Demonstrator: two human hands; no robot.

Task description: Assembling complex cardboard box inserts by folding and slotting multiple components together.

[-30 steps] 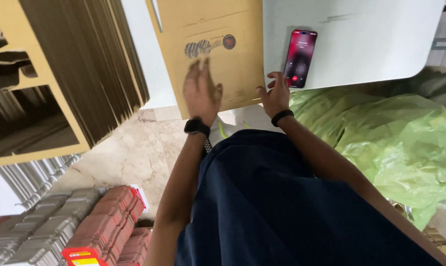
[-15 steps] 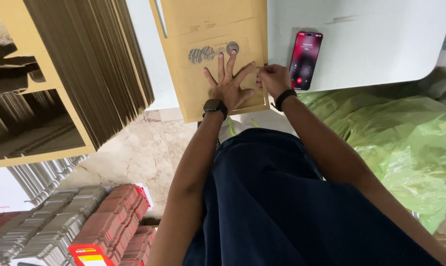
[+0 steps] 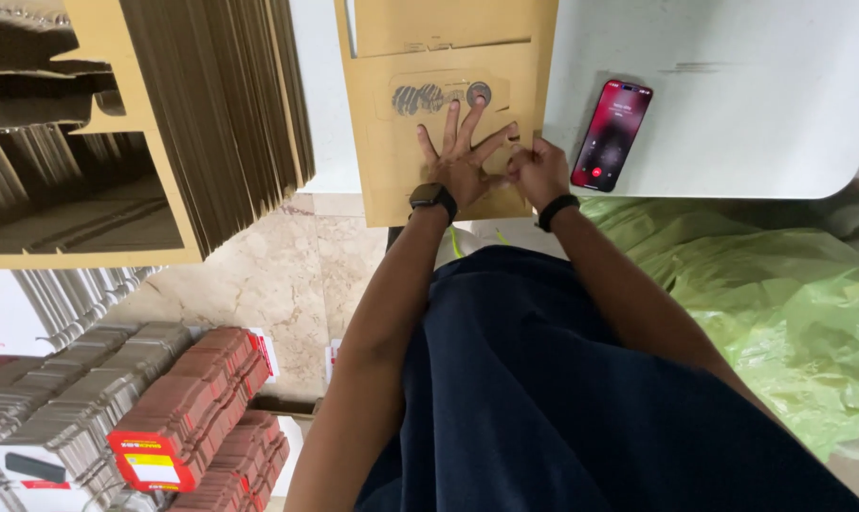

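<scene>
Cardboard sheet: a flat brown cardboard piece (image 3: 392, 142) lay at the near edge of the white tabletop (image 3: 733, 57), its lower edge hanging a little over the rim; it bore a printed grey pattern and a small round mark near its middle, and a fold line ran across its upper part.
Left hand: the left hand (image 3: 460, 161) lay palm down on the sheet, fingers (image 3: 451, 118) spread wide apart and pressed flat against the cardboard, gripping nothing; a dark watch sat on the wrist.
Right hand: the right hand (image 3: 540, 171) was curled just beside the left, touching it at the thumb side, its fingers drawn together and pinched at the right edge of the sheet; whether they held a small part of it could not be told. A dark band circled that wrist.
Phone: a phone (image 3: 612, 135) with a lit reddish screen lay on the tabletop just right of the hands, apart from the sheet.
Green plastic: crumpled green plastic sheeting (image 3: 780, 303) lay below the tabletop on the right.
Cardboard stacks: tall stacks of flattened cardboard (image 3: 211, 104) stood on the left.
Floor: bundled flat cartons (image 3: 183, 408), reddish and grey, lay on the marble floor (image 3: 268, 275) at lower left.
Clothing: dark blue clothing (image 3: 581, 398) filled the foreground.
</scene>
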